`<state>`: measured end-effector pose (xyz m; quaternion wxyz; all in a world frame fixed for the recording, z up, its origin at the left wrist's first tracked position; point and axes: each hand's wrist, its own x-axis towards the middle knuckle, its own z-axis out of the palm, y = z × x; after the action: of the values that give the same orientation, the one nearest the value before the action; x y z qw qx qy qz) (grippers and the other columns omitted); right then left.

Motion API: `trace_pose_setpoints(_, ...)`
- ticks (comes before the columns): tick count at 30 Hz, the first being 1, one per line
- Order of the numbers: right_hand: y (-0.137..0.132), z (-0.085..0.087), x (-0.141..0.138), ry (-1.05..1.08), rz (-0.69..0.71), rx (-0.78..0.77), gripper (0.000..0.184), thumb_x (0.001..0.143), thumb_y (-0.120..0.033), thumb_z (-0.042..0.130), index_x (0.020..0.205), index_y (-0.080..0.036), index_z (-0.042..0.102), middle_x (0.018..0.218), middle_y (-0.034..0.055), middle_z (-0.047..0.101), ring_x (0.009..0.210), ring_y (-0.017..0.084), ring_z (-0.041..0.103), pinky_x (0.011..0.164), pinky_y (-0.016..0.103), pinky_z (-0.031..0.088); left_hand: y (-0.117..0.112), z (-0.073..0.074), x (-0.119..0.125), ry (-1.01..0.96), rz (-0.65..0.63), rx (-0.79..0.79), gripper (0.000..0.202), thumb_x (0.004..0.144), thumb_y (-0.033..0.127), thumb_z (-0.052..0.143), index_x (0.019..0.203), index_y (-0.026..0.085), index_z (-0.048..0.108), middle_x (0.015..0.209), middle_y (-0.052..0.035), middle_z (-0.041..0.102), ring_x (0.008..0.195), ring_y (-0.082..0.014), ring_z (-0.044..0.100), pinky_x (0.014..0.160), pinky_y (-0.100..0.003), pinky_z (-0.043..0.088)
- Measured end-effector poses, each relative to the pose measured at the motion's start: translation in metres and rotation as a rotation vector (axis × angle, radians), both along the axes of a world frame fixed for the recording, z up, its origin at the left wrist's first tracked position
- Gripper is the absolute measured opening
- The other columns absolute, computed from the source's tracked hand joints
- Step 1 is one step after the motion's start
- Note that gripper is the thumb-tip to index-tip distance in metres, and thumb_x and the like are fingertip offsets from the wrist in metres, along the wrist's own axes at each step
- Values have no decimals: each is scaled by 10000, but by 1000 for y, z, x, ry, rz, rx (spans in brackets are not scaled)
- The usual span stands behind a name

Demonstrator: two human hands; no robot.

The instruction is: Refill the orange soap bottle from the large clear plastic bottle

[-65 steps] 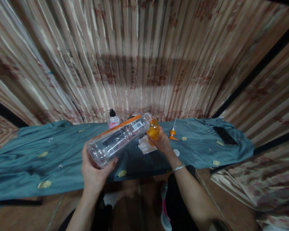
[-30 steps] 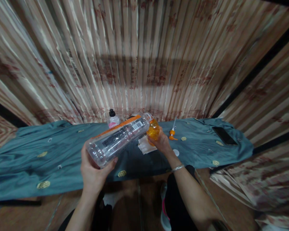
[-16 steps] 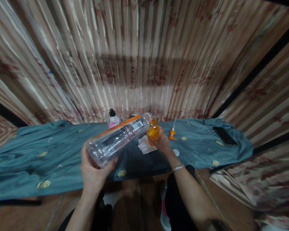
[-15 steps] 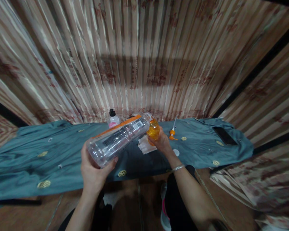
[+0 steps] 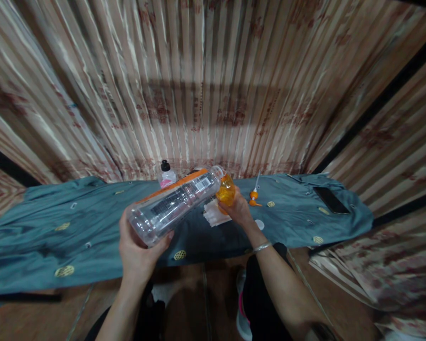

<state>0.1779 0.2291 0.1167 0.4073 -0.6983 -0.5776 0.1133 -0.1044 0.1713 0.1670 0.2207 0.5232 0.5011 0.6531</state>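
Note:
My left hand is wrapped round the base of a large clear plastic bottle with an orange-edged label. The bottle is tilted, its neck lower contents hard to make out, its mouth up and to the right. At that mouth is a small orange see-through bottle, gripped by my right hand. Whether the two mouths touch is hidden. Beneath the orange bottle lies a white cloth or tissue. An orange pump top with a clear tube rests right of my right hand, and a white round disc lies by my wrist.
Behind the large bottle stands a clear bottle with a black cap and pink label. A black phone lies at the right end of the teal cloth-covered table. Striped curtains hang close behind it.

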Motion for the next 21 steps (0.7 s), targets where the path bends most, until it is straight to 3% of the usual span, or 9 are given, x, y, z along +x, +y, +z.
trace_pose_setpoints(11,0,-1,2,2,18,6,639,803,-242,824,1366,-203,524,1242,147,776,1170,318,774,1030,468,619,0,1,1,23,-8,32,933,514,519,946,1319,212,590,1315,-132,699,1201,-329,701,1007,-431,598)
trace_pose_setpoints(21,0,1,0,-13,-2,0,652,803,-242,836,1369,-186,517,1234,152,778,1153,330,778,1009,460,625,-1,2,1,17,-5,22,919,507,457,943,1318,201,594,1309,-143,693,1215,-344,689,1040,-459,581)
